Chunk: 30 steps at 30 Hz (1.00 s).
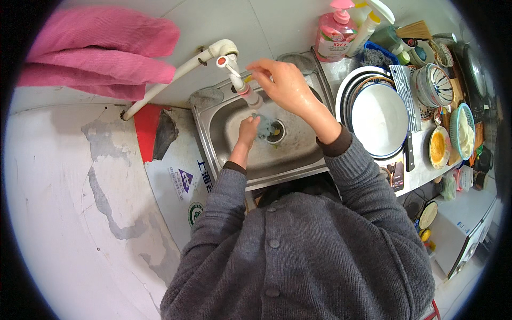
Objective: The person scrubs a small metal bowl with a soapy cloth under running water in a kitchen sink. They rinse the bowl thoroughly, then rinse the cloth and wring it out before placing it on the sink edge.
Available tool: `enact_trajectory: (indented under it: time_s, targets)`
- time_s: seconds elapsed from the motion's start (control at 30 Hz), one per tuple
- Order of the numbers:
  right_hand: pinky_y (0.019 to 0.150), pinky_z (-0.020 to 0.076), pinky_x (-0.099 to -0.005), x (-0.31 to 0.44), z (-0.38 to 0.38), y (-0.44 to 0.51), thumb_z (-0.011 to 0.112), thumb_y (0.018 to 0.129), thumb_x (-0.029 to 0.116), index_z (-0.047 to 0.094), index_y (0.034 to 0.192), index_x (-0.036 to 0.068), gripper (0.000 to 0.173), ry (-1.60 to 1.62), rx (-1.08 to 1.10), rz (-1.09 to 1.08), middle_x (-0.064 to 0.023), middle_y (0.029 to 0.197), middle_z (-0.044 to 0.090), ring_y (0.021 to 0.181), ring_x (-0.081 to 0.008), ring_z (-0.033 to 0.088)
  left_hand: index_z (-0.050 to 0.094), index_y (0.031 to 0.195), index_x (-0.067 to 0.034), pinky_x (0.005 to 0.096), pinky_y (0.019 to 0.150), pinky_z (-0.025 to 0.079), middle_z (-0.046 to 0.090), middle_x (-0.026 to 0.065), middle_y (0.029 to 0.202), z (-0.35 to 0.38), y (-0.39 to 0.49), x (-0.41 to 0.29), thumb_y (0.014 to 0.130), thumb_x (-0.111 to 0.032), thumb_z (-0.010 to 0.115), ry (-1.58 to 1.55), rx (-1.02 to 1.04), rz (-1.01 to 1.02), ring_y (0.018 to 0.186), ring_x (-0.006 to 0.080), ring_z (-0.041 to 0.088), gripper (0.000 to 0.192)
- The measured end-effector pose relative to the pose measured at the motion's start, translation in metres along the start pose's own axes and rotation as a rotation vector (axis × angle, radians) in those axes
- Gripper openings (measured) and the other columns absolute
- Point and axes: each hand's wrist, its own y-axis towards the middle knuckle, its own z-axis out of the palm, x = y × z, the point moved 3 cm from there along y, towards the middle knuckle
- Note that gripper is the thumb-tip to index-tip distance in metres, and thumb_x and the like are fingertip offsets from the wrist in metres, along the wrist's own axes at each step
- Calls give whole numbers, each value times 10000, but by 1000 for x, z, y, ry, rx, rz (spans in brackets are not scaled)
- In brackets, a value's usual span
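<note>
My left hand [249, 129] is down in the stainless steel sink [304, 148], under the tap's white and clear spout [251, 98]. It grips a blue-grey item [264, 125], blurred by the running water, so its kind is unclear. Just beside that item is the round drain [279, 132], with green and yellow scraps in it. Wet and raised, my right hand [282, 84] hovers over the sink's back edge. Its fingers are loosely bent and apart, near the tap's lever handle [234, 68]; touching cannot be made out.
Nested bowls and basins [378, 120] stand right of the sink, with a cleaver [406, 104] alongside. Behind them are a pink pump bottle [336, 38] and a spray bottle [366, 34]. A white pipe [176, 80] runs along the wall under pink towels [108, 48].
</note>
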Motion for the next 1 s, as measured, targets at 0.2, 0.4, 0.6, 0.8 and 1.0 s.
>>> enact_trajectory:
  time_s: [0.2,0.4,0.6,0.8,1.0]
  targets:
    - [604,437,-412,63,-18,-4,513,776,153,632,695,57,173,-153,-156,-264,-140,573,584,565,-333,577,611,943,2,273,699,417,623,35,865,-11,-21,-14,868,-289,559,-405,-21,-106,763,143,556,305]
    - [647,476,-380,82,9,-11,508,800,151,659,828,42,189,-408,-41,-191,-157,634,606,586,-340,575,597,1018,-31,295,711,418,620,23,943,-8,-39,-35,861,-294,566,-496,-127,-247,841,147,570,308]
    - [653,481,-422,-25,32,-26,486,792,264,676,869,143,238,-15,-106,113,-127,762,642,755,-321,620,597,1035,-107,334,775,446,627,12,999,-1,-34,-40,816,-297,620,-665,12,-254,918,158,583,291]
    - [791,467,-355,-150,108,-83,644,717,147,571,1098,117,389,63,338,515,-153,961,603,888,-255,593,600,1028,-88,343,819,438,636,37,978,-9,-33,-34,829,-301,592,-914,113,-272,902,195,595,292]
    - [716,447,-360,-168,115,-89,643,704,83,479,1029,31,367,447,37,741,-126,840,557,815,-251,557,554,1092,-98,378,913,385,596,49,987,-16,-43,-10,813,-352,607,-726,-29,-570,954,213,562,380]
